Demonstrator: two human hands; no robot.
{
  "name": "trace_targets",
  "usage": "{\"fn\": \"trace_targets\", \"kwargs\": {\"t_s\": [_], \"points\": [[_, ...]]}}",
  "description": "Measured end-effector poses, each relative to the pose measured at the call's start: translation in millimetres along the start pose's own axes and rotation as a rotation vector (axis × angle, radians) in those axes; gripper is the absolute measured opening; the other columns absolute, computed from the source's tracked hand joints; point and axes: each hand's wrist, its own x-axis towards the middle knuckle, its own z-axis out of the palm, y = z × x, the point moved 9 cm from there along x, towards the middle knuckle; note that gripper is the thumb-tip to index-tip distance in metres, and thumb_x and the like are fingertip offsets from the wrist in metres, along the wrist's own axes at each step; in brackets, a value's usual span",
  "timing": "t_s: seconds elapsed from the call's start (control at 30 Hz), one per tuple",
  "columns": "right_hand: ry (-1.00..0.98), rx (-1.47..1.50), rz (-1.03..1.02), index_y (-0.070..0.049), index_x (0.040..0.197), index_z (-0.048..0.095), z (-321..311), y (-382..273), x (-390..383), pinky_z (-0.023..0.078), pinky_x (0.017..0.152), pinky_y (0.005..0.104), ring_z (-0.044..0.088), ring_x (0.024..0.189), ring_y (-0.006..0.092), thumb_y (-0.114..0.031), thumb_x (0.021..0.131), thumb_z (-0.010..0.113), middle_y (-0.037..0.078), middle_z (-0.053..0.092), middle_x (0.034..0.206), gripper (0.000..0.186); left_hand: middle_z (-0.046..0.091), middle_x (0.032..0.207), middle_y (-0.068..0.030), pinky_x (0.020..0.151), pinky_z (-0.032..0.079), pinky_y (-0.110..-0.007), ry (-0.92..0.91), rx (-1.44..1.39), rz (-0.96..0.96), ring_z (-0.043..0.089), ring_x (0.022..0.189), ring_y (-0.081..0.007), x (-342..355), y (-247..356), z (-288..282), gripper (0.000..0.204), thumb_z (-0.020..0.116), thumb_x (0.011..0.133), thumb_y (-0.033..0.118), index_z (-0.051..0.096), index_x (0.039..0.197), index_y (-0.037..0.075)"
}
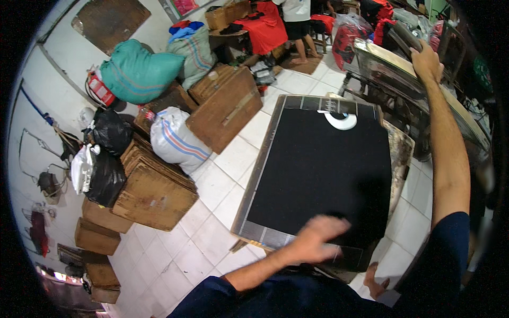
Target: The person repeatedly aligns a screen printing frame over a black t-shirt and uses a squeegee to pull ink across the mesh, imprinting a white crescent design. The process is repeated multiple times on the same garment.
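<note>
Navy sleeves (442, 254); left hand (319, 238), open, over near end of black cloth (318, 169), long axis near-to-far; right hand (427, 65), far right, gripping bar (403, 39).

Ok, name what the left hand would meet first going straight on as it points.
Most likely the black cloth, just beyond the left hand; blur hides whether they already touch.

Black cloth (318, 169), white sack (172, 139) with red-and-blue stripes

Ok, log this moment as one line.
left hand: blurred, over black cloth, near end | right hand: on dark bar | cloth: flat on board
</note>
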Motion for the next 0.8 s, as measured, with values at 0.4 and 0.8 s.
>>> {"fn": "trace_targets", "kwargs": {"t_s": [0.4, 0.8], "points": [[0.034, -0.11, 0.109, -0.026, 0.138, 0.064, -12.1, -1.3, -36.6, 0.047, 0.1, 0.0519, 0.064, 0.121, 0.0324, -0.043, 0.093, 0.068, 0.008, 0.071, 0.129, 0.048, 0.073, 0.091, -0.0282, 0.086, 0.052, -0.052, 0.654, 0.139, -1.267, 0.071, 0.091, -0.0434, -280.5, -329.3, -152.5, 0.056, 0.052, 0.105, 0.045, 0.072, 0.095, -0.006], [0.121, -0.06, 0.072, -0.026, 0.131, 0.068, -14.5, 0.9, -51.5, 0.05, 0.097, 0.0496, 0.068, 0.113, 0.0348, -0.043, 0.093, 0.068, 0.011, 0.075, 0.115, 0.041, 0.066, 0.075, -0.0219, 0.072, 0.048, -0.048, 0.496, 0.143, -1.053, 0.062, 0.07, -0.0348, -173.1, -338.9, -194.8, 0.05, 0.051, 0.107, 0.04, 0.063, 0.083, -0.002]]}}
